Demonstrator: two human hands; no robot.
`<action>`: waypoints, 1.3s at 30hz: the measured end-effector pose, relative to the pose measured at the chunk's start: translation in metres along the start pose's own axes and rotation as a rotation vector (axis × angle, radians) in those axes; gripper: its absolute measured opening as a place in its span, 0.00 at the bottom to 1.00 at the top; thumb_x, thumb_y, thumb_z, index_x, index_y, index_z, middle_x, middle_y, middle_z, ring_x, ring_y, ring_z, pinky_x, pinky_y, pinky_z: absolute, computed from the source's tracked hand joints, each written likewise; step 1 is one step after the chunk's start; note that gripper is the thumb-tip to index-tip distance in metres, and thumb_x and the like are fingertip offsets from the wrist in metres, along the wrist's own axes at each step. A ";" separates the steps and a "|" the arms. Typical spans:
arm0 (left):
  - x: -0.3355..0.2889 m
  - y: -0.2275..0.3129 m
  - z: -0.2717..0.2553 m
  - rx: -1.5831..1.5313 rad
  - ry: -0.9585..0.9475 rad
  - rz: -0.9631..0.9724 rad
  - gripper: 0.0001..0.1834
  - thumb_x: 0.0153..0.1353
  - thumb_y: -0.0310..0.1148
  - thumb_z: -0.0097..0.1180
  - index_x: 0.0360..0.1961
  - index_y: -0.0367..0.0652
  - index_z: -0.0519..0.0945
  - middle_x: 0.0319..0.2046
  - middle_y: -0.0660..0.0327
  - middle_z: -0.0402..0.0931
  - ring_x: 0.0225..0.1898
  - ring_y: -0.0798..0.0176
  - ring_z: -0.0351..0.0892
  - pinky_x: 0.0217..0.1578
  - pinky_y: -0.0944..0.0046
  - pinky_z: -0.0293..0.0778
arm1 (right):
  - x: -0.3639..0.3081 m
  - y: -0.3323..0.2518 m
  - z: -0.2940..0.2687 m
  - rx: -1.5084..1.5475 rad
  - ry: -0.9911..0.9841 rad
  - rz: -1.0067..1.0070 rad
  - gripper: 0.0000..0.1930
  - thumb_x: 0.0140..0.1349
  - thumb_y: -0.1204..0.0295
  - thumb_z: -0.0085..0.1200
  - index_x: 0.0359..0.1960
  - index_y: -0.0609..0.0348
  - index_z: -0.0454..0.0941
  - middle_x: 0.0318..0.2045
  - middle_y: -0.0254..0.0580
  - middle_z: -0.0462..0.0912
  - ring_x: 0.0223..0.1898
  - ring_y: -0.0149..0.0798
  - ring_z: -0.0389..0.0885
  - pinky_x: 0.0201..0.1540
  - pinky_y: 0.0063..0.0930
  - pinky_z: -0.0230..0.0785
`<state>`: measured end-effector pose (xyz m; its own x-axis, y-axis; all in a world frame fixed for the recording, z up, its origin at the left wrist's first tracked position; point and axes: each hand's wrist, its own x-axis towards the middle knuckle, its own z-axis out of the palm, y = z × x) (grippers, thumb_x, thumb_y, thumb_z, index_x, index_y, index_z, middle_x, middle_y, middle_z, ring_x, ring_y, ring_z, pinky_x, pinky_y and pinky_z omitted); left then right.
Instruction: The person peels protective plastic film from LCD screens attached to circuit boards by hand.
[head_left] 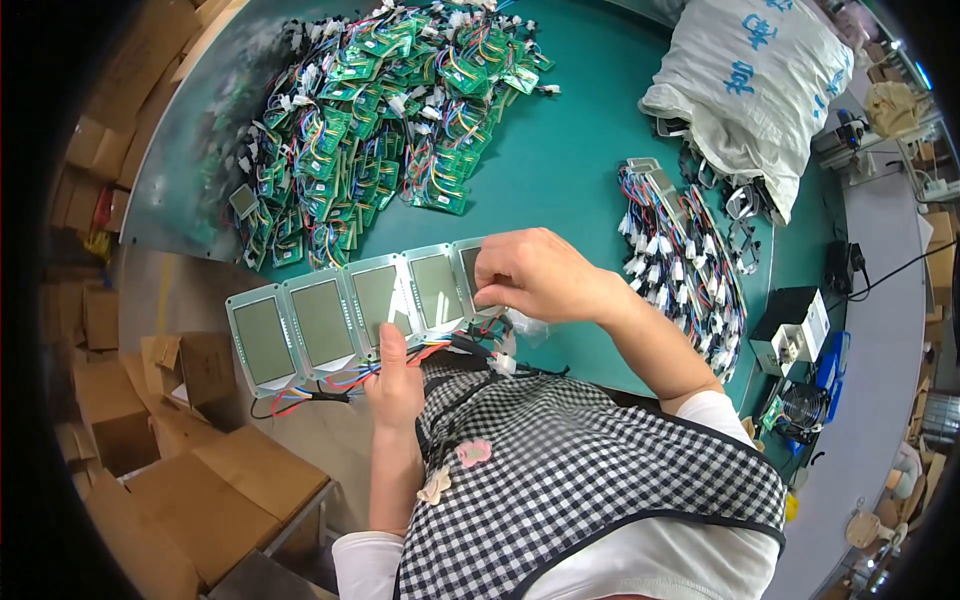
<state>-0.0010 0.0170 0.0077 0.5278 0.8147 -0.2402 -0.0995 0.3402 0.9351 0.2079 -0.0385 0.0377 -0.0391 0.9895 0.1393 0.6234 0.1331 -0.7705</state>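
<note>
My left hand holds a joined row of several LCD display boards from below, its thumb on the front edge. The boards have grey screens in pale green frames, with red, blue and black wires hanging under them. My right hand is closed in a pinch over the screen at the row's right end. Its fingers hide part of that screen, and what they pinch cannot be made out. Just below this hand are a white connector and a bit of clear plastic.
Green circuit boards with wires are heaped at the far left of the green table. Wired display boards lie at the right, before a white sack. A small fan stands farther right. Cardboard boxes fill the lower left.
</note>
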 end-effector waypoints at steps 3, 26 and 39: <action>0.000 -0.003 -0.002 -0.066 0.031 -0.022 0.21 0.62 0.39 0.37 0.51 0.36 0.60 0.44 0.53 0.68 0.40 0.56 0.74 0.36 0.57 0.76 | -0.002 0.005 0.001 -0.114 0.153 0.078 0.09 0.42 0.70 0.57 0.21 0.61 0.71 0.23 0.43 0.73 0.27 0.46 0.72 0.29 0.37 0.63; 0.011 0.005 0.008 -0.251 0.012 0.109 0.20 0.61 0.39 0.39 0.48 0.36 0.63 0.41 0.54 0.71 0.37 0.58 0.75 0.33 0.58 0.76 | -0.016 -0.009 0.021 -0.173 0.398 -0.013 0.18 0.33 0.59 0.64 0.18 0.58 0.71 0.21 0.39 0.69 0.28 0.41 0.68 0.34 0.34 0.59; 0.009 0.000 -0.004 -0.164 -0.022 0.184 0.21 0.62 0.38 0.37 0.53 0.36 0.58 0.46 0.53 0.67 0.43 0.56 0.72 0.38 0.55 0.75 | -0.004 -0.003 0.005 0.041 0.089 0.115 0.13 0.41 0.65 0.60 0.23 0.61 0.74 0.24 0.43 0.72 0.29 0.43 0.71 0.33 0.36 0.63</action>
<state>0.0003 0.0266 0.0044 0.5058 0.8604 -0.0620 -0.3303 0.2596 0.9075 0.2026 -0.0425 0.0360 0.1014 0.9896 0.1016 0.5874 0.0228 -0.8090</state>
